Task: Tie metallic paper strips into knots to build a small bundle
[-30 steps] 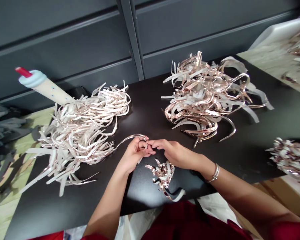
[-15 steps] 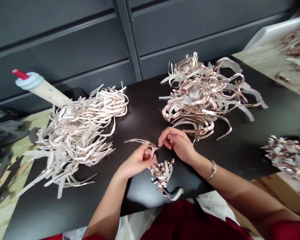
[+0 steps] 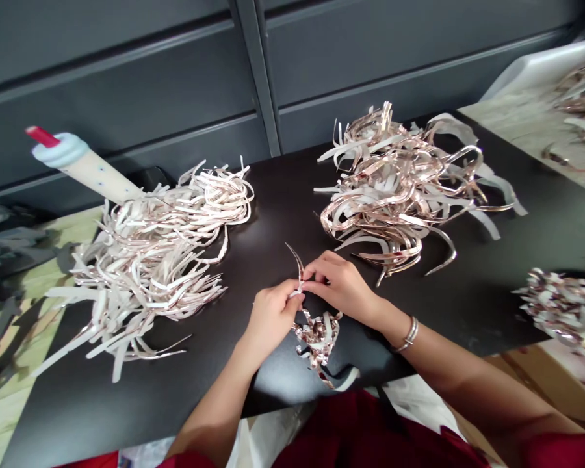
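Note:
My left hand [image 3: 272, 313] and my right hand [image 3: 340, 283] meet over the black table [image 3: 273, 214], both pinching one thin shiny paper strip [image 3: 297, 261] whose free end curls upward. Right below the hands lies a small crumpled cluster of folded strips [image 3: 318, 337]. A big heap of loose pale strips [image 3: 156, 253] lies to the left, and a tangled pile of rose-gold strips [image 3: 400, 188] lies beyond my right hand.
A cream bottle with a pale blue collar and red tip [image 3: 75, 162] leans at the back left. Another folded shiny cluster [image 3: 560, 305] sits at the right edge. A white tray with more strips [image 3: 565, 84] is at the far right. Grey wall panels stand behind.
My right hand let go, drew back, then returned to the strip. The strip went from lying arched to the left to standing up between both hands.

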The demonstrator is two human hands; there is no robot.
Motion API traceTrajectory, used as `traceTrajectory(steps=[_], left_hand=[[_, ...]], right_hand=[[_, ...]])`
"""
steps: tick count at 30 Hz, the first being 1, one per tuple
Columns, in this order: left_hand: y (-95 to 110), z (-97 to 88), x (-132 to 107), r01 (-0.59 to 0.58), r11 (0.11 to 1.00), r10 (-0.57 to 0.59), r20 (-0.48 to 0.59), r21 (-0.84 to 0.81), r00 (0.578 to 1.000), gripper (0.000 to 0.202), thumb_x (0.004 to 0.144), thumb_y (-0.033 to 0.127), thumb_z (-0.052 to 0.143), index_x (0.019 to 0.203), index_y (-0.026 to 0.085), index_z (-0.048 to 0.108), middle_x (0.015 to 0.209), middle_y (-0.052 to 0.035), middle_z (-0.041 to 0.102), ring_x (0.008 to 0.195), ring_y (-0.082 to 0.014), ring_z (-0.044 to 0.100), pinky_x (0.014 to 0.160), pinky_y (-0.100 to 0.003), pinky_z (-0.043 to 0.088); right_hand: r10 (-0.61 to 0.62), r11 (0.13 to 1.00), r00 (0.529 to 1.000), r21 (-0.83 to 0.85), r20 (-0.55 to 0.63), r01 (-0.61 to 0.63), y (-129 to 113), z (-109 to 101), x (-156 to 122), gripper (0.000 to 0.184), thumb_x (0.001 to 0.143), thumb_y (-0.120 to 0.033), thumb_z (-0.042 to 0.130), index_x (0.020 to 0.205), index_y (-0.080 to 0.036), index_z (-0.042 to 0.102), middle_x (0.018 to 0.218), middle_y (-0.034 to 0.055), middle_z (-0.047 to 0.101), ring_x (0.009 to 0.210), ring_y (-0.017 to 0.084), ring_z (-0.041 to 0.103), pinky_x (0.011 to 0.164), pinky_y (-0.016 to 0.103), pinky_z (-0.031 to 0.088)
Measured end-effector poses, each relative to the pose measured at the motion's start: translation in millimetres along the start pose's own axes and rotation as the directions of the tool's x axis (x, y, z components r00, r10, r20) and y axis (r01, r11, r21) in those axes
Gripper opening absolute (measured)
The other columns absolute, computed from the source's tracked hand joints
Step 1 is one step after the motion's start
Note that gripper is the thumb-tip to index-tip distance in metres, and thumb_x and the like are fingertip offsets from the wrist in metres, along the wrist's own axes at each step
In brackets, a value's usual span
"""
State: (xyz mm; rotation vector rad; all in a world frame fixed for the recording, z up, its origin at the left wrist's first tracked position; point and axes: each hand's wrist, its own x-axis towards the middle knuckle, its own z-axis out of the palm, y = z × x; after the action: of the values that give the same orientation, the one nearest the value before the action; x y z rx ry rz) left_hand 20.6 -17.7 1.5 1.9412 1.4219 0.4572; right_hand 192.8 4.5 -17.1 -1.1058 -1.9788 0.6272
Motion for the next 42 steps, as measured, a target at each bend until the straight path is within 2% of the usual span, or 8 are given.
traceTrajectory(steps=[5,13,17,24,29,33,37,42], left_hand=[[0,0.0,1,0.032,0.999,-0.032,-0.006,0.011,0.999,0.015,0.083,0.016,0.052,0.089,0.018,0.065,0.066,0.001,0.068,0.061,-0.0137,0.062,0.062,-0.022,0.042],[-3,-2.0,2,0.02,0.994,-0.022,0.012,0.11,1.0,0.027,0.081,0.011,0.052,0.103,0.021,0.063,0.074,0.0011,0.071,0.069,-0.0166,0.066,0.065,-0.025,0.045],[-5,-3.7,3,-0.007,0.973,0.033,-0.108,0.232,0.994,0.03,0.078,0.011,0.053,0.106,0.018,0.061,0.076,-0.0016,0.07,0.075,-0.0205,0.065,0.073,-0.03,0.047],[1,-3.7,2,0.044,0.992,-0.067,-0.193,-0.12,0.979,0.036,0.08,0.015,0.054,0.116,0.019,0.057,0.095,-0.0023,0.071,0.08,-0.017,0.067,0.077,-0.027,0.05],[-6,-12.3,2,0.061,0.924,-0.065,0.002,-0.378,0.998,0.023,0.081,0.016,0.054,0.102,0.015,0.063,0.081,-0.0037,0.072,0.076,-0.0176,0.068,0.077,-0.029,0.051],[-10,-15.8,3,0.12,0.793,-0.024,0.167,-0.597,0.986,0.031,0.081,0.025,0.058,0.11,0.012,0.058,0.076,-0.0047,0.07,0.067,-0.0165,0.068,0.07,-0.028,0.053],[-9,-8.6,6,0.147,0.807,-0.118,0.089,-0.572,0.989,0.033,0.084,0.036,0.056,0.106,0.011,0.059,0.067,-0.0036,0.068,0.058,-0.0154,0.066,0.061,-0.027,0.052],[-10,-3.7,7,0.113,0.782,-0.152,-0.012,-0.614,0.988,0.031,0.084,0.028,0.055,0.111,0.014,0.06,0.092,-0.0084,0.071,0.08,-0.018,0.069,0.075,-0.03,0.053]], right_hand=[[-0.108,0.993,0.99,0.047,-0.096,0.113,-2,6,-4,0.006,0.086,-0.016,0.057,0.09,-0.019,0.059,0.091,0.006,0.063,0.087,0.018,0.059,0.077,0.031,0.051],[-0.04,0.992,0.993,0.112,-0.112,0.053,-3,6,-9,0.018,0.086,-0.011,0.049,0.1,-0.021,0.055,0.088,0.0013,0.07,0.074,0.013,0.069,0.059,0.019,0.052],[-0.144,0.981,0.985,0.116,-0.098,0.155,-12,9,-11,0.022,0.087,-0.011,0.049,0.106,-0.022,0.054,0.102,0.0045,0.068,0.092,0.015,0.066,0.08,0.026,0.055],[-0.268,0.958,0.963,0.096,-0.026,0.269,-13,16,-14,0.037,0.089,-0.003,0.039,0.122,-0.019,0.044,0.12,0.0119,0.058,0.118,0.017,0.053,0.098,0.035,0.048],[-0.271,0.954,0.962,0.129,-0.009,0.27,-6,5,-10,0.043,0.085,0.001,0.035,0.123,-0.019,0.042,0.116,0.0109,0.059,0.111,0.017,0.058,0.092,0.034,0.053],[-0.221,0.958,0.975,0.187,-0.002,0.217,-7,-5,-8,0.049,0.08,0.003,0.034,0.124,-0.019,0.041,0.111,0.0089,0.06,0.104,0.016,0.062,0.086,0.031,0.055],[-0.239,0.957,0.966,0.194,0.098,0.217,-7,1,-10,0.056,0.077,0.003,0.035,0.129,-0.017,0.037,0.123,0.0137,0.054,0.118,0.02,0.054,0.096,0.038,0.05],[-0.211,0.955,0.965,0.245,0.155,0.169,-5,5,-12,0.054,0.078,0.003,0.032,0.129,-0.016,0.037,0.127,0.0155,0.052,0.118,0.02,0.054,0.094,0.039,0.052]])
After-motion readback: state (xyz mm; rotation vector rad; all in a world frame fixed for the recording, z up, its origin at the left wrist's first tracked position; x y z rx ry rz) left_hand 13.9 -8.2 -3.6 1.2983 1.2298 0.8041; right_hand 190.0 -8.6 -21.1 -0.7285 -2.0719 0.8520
